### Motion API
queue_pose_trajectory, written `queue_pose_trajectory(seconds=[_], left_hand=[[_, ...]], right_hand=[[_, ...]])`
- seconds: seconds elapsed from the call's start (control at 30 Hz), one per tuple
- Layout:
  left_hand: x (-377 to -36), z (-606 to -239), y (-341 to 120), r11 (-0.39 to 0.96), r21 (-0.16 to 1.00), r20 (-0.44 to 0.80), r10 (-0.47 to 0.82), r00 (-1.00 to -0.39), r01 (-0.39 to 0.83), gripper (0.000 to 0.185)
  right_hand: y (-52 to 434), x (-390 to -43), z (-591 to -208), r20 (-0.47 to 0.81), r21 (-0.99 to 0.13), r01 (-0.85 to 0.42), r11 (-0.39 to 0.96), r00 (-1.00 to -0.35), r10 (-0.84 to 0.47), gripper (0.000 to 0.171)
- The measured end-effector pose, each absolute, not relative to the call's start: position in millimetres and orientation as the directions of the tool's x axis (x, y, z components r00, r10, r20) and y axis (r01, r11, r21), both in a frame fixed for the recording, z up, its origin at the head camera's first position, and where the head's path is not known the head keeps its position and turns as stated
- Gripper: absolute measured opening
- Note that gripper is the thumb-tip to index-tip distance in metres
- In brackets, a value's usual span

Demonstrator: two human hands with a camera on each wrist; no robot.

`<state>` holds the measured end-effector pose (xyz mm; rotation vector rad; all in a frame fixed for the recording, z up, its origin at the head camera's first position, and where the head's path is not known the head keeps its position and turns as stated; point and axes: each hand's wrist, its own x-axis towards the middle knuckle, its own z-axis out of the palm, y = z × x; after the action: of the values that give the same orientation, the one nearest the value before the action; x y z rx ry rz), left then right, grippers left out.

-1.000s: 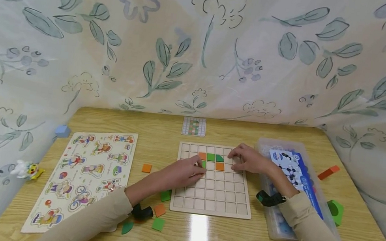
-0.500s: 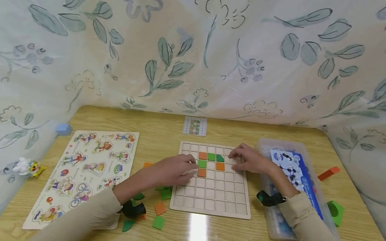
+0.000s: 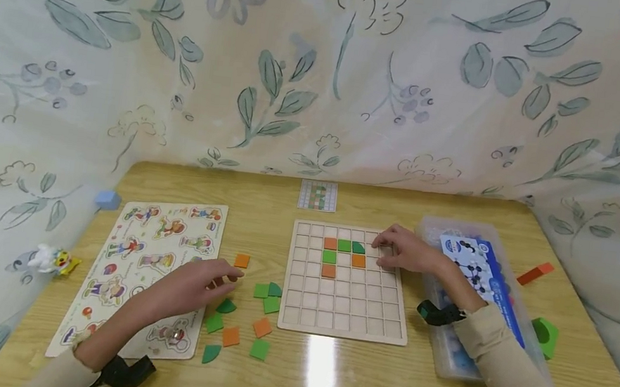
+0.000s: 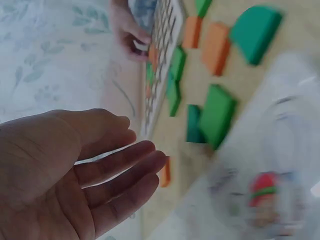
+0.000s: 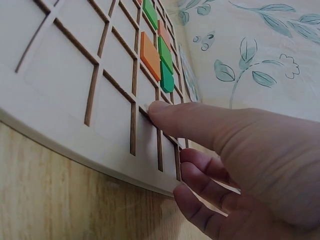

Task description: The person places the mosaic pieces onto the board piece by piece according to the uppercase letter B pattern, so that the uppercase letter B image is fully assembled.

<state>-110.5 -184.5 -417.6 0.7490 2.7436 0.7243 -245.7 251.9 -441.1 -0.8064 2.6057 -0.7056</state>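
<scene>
My left hand is over the right side of the picture puzzle board, fingers loosely extended and nothing in them. In the left wrist view, several green and orange tiles lie beyond its fingertips, among them a green square tile. The wooden grid board bears an L-like group of tiles, including an orange square tile and a dark green rounded tile. At its upper right edge rests my right hand, thumb tip right at the grid and fingers loosely bent, holding nothing.
A small pattern card lies behind the grid board. To the right stands a clear plastic box with a blue-and-white booklet on top. An orange-red block, a green block and a blue block sit near the table's sides.
My left hand has left the grid board and moved left and toward me, over the puzzle board. An orange tile shows in the third row where the hand was. The right hand stays put.
</scene>
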Motion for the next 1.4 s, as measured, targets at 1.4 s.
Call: queue_pose_trajectory(seconds=[1.4], left_hand=[[-112.5, -442.6, -142.8, 0.704, 0.314, 0.142, 0.628, -0.765, 0.637, 0.018]], right_hand=[[253.3, -246.2, -440.4, -0.121, -0.553, -0.467, 0.690, -0.774, -0.621, 0.030]])
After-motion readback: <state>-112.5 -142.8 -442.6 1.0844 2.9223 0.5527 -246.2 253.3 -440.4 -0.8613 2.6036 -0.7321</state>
